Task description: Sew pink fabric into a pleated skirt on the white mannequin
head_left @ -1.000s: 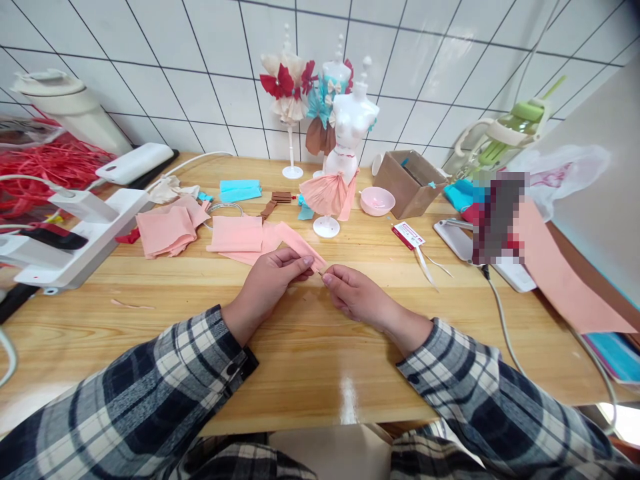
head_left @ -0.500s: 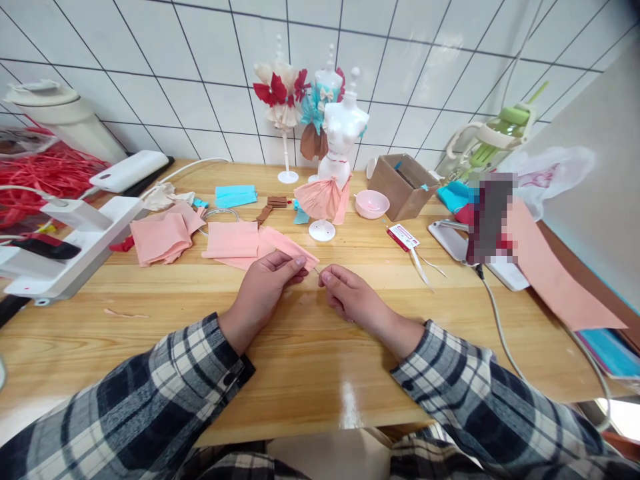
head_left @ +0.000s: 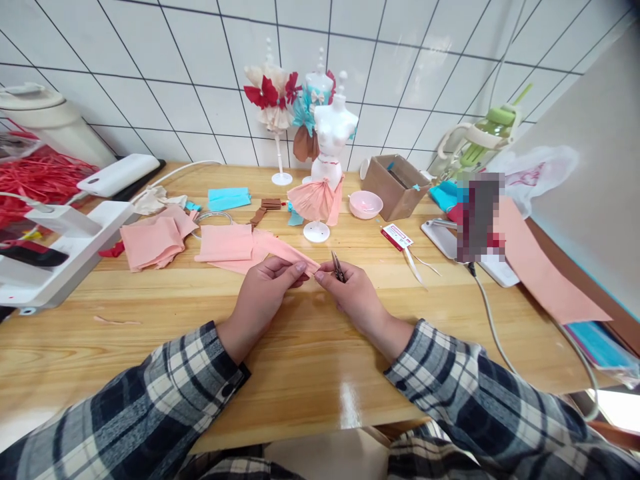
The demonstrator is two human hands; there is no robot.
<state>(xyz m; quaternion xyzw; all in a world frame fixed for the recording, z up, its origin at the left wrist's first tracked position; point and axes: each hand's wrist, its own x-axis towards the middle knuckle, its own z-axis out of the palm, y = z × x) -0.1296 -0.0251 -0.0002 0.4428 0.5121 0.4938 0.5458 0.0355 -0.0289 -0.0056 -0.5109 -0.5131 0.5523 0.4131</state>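
Note:
My left hand (head_left: 270,290) is closed, thumb and fingers pinching a strip of pink crepe paper (head_left: 283,250) near its right end. My right hand (head_left: 350,290) meets it there, thumb and forefinger at the strip's tip. Small dark metal scissors (head_left: 338,268) are tucked in the right hand, points sticking up past the knuckles; their handles are hidden by the palm. Behind the hands stands a white mini dress form (head_left: 336,130) with a pleated pink paper skirt (head_left: 315,199) around its lower part.
Folded pink paper (head_left: 153,241) lies left, near a white power strip (head_left: 80,250). Farther back are blue paper (head_left: 229,198), a pink bowl (head_left: 365,205), a cardboard box (head_left: 395,188) and a decorated dress form (head_left: 279,157). A card tag (head_left: 397,237) and cable (head_left: 490,317) lie right.
My right hand has moved in against the strip's tip, closing the small gap between the hands. The scissors' points now show above it. The view has shifted slightly.

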